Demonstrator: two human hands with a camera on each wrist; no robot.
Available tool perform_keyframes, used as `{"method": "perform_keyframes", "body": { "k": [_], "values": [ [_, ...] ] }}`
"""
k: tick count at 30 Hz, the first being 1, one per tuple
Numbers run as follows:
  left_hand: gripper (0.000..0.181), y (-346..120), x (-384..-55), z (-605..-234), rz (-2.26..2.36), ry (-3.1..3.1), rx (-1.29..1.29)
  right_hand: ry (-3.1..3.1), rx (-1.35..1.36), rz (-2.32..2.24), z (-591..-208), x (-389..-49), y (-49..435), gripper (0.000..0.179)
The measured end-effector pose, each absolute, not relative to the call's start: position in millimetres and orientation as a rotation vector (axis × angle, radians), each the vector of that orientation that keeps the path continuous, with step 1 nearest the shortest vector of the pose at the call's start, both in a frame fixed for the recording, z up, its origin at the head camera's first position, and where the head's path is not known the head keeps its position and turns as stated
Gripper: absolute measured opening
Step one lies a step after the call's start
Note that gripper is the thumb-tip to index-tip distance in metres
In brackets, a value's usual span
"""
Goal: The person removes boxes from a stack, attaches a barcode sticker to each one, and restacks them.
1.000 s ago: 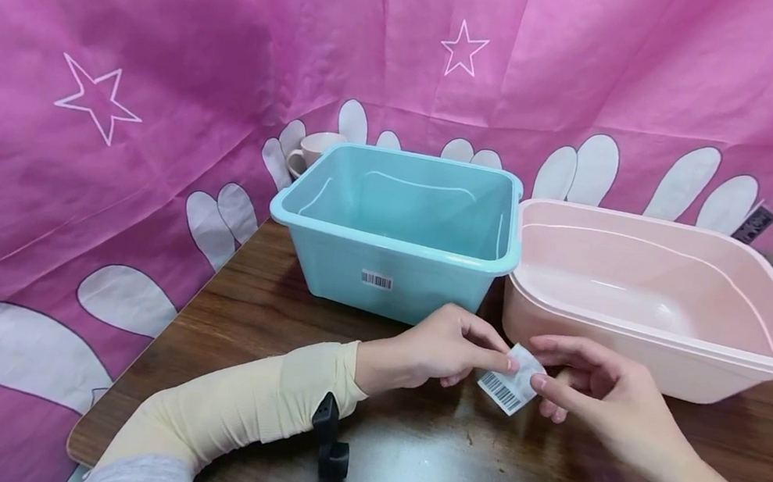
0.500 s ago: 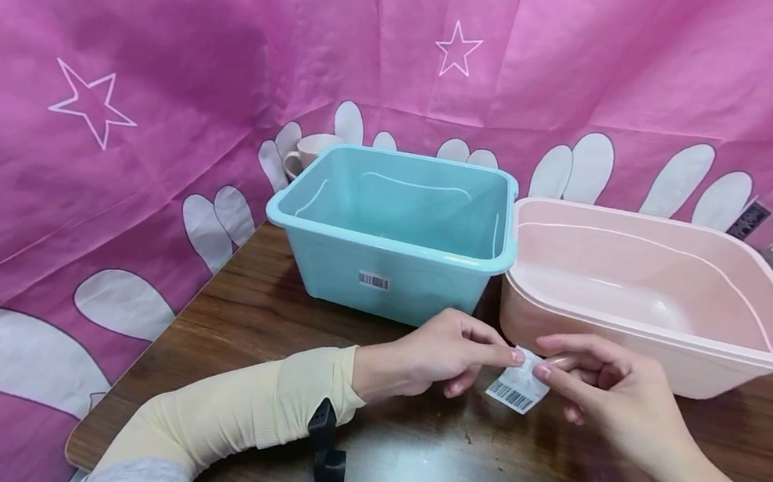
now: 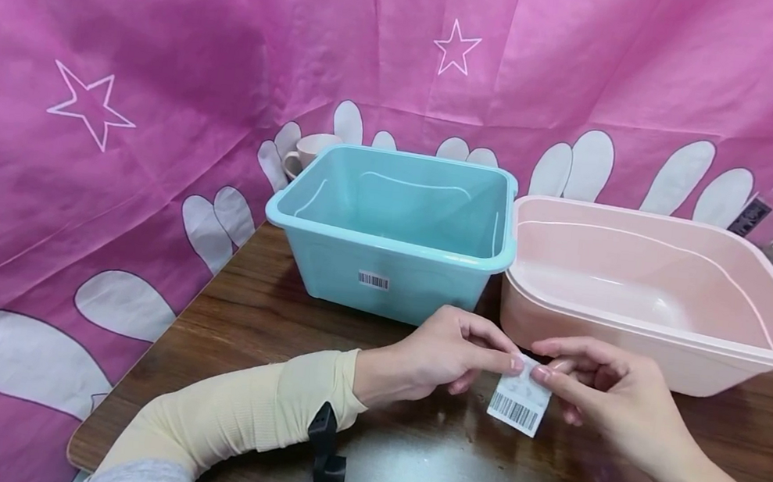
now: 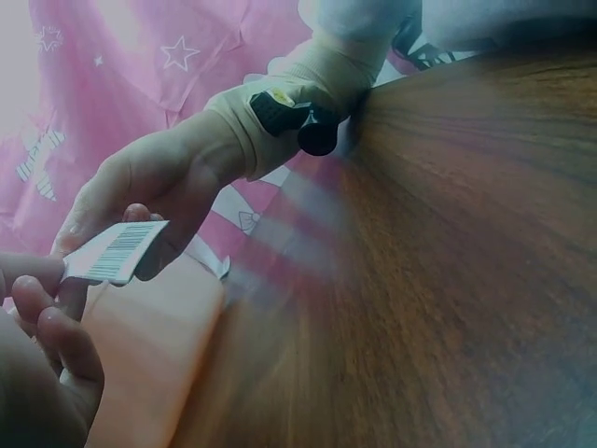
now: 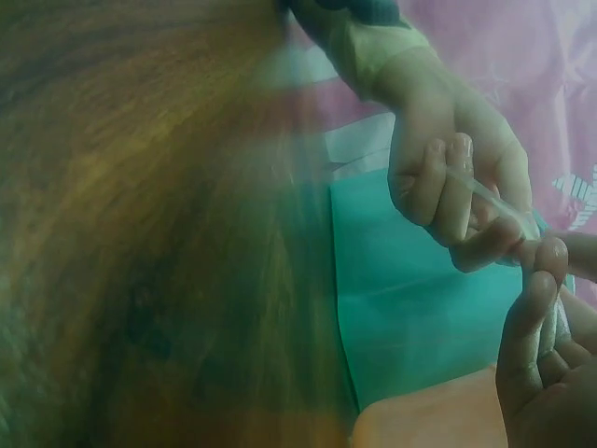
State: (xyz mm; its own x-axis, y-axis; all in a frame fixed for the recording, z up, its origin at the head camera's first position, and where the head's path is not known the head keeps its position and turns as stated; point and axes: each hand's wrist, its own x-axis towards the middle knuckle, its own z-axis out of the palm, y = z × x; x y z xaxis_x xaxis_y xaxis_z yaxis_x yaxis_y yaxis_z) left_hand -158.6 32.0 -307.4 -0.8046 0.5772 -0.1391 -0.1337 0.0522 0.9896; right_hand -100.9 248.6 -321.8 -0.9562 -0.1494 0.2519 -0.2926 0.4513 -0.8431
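Packet [image 3: 518, 404], small, white and flat, hangs between the two hands in front of the blue bin [image 3: 327, 266] and the pink tub [image 3: 684, 370]. Both hands are close together and clamped on it: the left hand [image 3: 449, 350] pinches the upper left corner between thumb and forefinger, and the right hand [image 3: 618, 391] pinches the upper right corner in the same way. Neither hand is nearer than the other; the grips sit almost side by side along the far edge, with only a little of that edge between the thumbs. From there the packet's slightly longer axis runs toward the person, so its barcode end points away from both grips and lies free. That short line of edge from thumb to thumb, across the packet, looks like the relation on which handling it turns. In the left wrist view the barcode end juts out past the fingertips, held up off the worktop [image 3: 419, 472]; in the right wrist view it seems to show only as a thin, pale strip beside the left hand's curled fingers. Whether the edge is sealed or torn is too small to tell.
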Motion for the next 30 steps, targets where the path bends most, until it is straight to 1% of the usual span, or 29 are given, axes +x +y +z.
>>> {"method": "perform_keyframes", "body": {
  "k": [9,19,24,30],
  "values": [
    [0.016,30.3,-161.5,-304.4,1.947,1.804,0.418,-2.437,0.601,1.737,-326.2,-102.3,250.8,0.037],
    [0.017,29.1,-161.1,-301.6,1.963,1.752,0.419,-2.43,0.537,1.671,-327.5,-100.3,248.4,0.036],
    [0.019,28.9,-161.7,-300.6,1.924,1.758,0.452,-2.488,0.507,1.577,-326.2,-98.4,245.3,0.031],
    [0.02,27.3,-161.1,-298.6,1.891,1.836,0.51,-2.515,0.483,1.505,-323.4,-97.6,242.6,0.019]
  ]
}}
